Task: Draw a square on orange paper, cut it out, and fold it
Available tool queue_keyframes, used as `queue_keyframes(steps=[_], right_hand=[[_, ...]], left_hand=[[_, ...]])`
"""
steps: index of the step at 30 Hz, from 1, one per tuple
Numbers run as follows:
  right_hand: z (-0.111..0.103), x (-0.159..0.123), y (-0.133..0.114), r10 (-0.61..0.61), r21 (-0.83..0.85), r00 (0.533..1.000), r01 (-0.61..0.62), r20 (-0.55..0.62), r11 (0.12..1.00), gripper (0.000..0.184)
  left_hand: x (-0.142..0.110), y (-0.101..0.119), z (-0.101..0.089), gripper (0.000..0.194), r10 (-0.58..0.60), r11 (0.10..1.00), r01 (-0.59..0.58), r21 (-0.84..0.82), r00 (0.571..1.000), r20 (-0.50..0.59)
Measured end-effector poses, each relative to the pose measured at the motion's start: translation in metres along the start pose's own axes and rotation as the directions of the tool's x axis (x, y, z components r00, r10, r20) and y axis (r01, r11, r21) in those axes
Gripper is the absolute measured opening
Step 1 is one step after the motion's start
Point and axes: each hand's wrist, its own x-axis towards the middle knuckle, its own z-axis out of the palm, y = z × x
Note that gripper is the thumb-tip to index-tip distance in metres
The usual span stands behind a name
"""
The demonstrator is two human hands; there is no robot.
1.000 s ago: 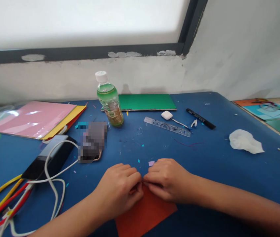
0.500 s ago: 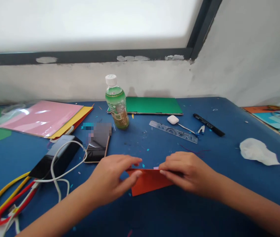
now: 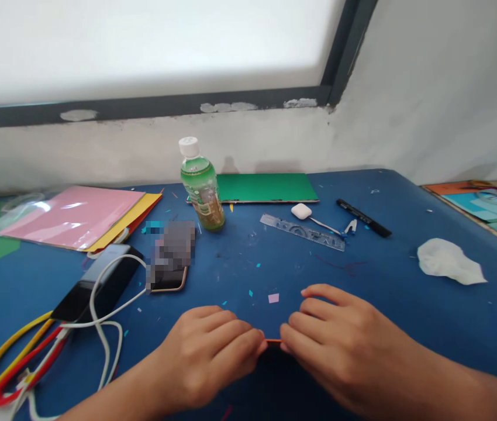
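Note:
Between my two hands a thin orange-red edge of folded paper point(image 3: 273, 341) shows; the rest of the sheet is hidden behind my fingers. My left hand point(image 3: 213, 356) is closed on its left end, the fingers pressed together. At the other end my right hand point(image 3: 336, 345) pinches the paper, its index finger raised a little apart from the others. A small pale pink paper scrap point(image 3: 273, 298) lies on the blue table just beyond the hands, with tiny blue bits nearby.
A green-labelled bottle point(image 3: 202, 187) stands before a green sheet point(image 3: 270, 187). Around lie a phone point(image 3: 169, 278), a clear ruler point(image 3: 301, 232), a black marker point(image 3: 363, 217), a crumpled tissue point(image 3: 448, 261) and pink paper point(image 3: 77, 216). A white cable point(image 3: 93, 292) loops over a black device point(image 3: 110, 275).
Both hands have come nearer to me with the orange paper, which has turned from showing its broad face to only a thin edge. My left fingers have closed onto it.

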Motion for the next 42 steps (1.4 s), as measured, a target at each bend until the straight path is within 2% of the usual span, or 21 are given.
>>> queue_keyframes(steps=[4, 8, 11, 14, 19, 22, 24, 26, 28, 31, 35, 38, 42], right_hand=[[-0.017, -0.002, 0.009, 0.074, 0.028, 0.997, -0.073, -0.031, 0.997, 0.025], [-0.005, 0.000, -0.002, 0.063, -0.061, 0.995, -0.068, -0.074, 0.996, 0.024], [0.011, 0.000, -0.012, 0.010, -0.065, 1.000, -0.011, -0.007, 0.998, 0.021], [0.014, -0.003, -0.014, -0.003, -0.019, 0.999, 0.003, 0.046, 1.000, 0.018], [-0.002, -0.006, -0.002, 0.042, 0.050, 0.983, -0.051, 0.179, 0.997, 0.014], [-0.012, -0.006, 0.004, 0.079, 0.070, 0.978, -0.094, 0.191, 0.993, 0.015], [-0.017, -0.007, 0.008, 0.108, 0.079, 0.977, -0.125, 0.185, 0.989, 0.017], [-0.020, -0.008, 0.010, 0.135, 0.080, 0.976, -0.150, 0.169, 0.985, 0.020], [-0.020, -0.008, 0.011, 0.144, 0.085, 0.978, -0.157, 0.149, 0.984, 0.021], [-0.015, -0.006, 0.008, 0.110, 0.116, 0.985, -0.126, 0.131, 0.985, 0.022], [-0.012, -0.002, 0.004, 0.106, 0.154, 0.983, -0.129, 0.152, 0.980, 0.023], [-0.014, -0.002, 0.010, 0.130, 0.169, 0.984, -0.150, 0.122, 0.974, 0.024], [-0.019, -0.002, 0.034, 0.209, 0.169, 0.969, -0.229, 0.130, 0.959, 0.025]], left_hand=[[0.004, -0.012, -0.004, 0.003, 0.029, 0.999, -0.026, 0.032, 0.997, -0.077], [0.004, -0.001, 0.000, 0.007, 0.047, 0.999, -0.047, 0.020, 0.998, -0.051], [0.005, 0.014, 0.002, 0.015, 0.078, 0.996, -0.076, 0.050, 0.996, -0.049], [0.008, 0.021, 0.000, 0.020, 0.107, 0.992, -0.102, 0.075, 0.992, -0.064], [0.006, 0.011, -0.010, 0.016, 0.172, 0.979, -0.172, 0.111, 0.985, 0.012], [0.001, -0.003, -0.021, 0.017, 0.175, 0.974, -0.182, 0.135, 0.983, 0.062], [0.000, -0.011, -0.029, 0.013, 0.163, 0.967, -0.170, 0.189, 0.985, 0.053], [0.002, -0.015, -0.035, 0.008, 0.131, 0.966, -0.125, 0.228, 0.991, -0.014], [0.006, -0.014, -0.036, 0.007, 0.062, 0.982, -0.048, 0.182, 0.995, -0.072], [0.012, -0.003, -0.028, 0.021, -0.016, 0.999, 0.017, 0.047, 0.999, -0.029], [0.009, 0.007, -0.019, 0.018, 0.030, 0.998, -0.028, -0.057, 0.999, 0.024], [0.005, 0.001, -0.027, 0.022, -0.018, 0.996, 0.019, -0.090, 1.000, 0.011], [0.002, -0.013, -0.041, 0.021, -0.125, 0.991, 0.123, -0.047, 0.991, -0.043]])
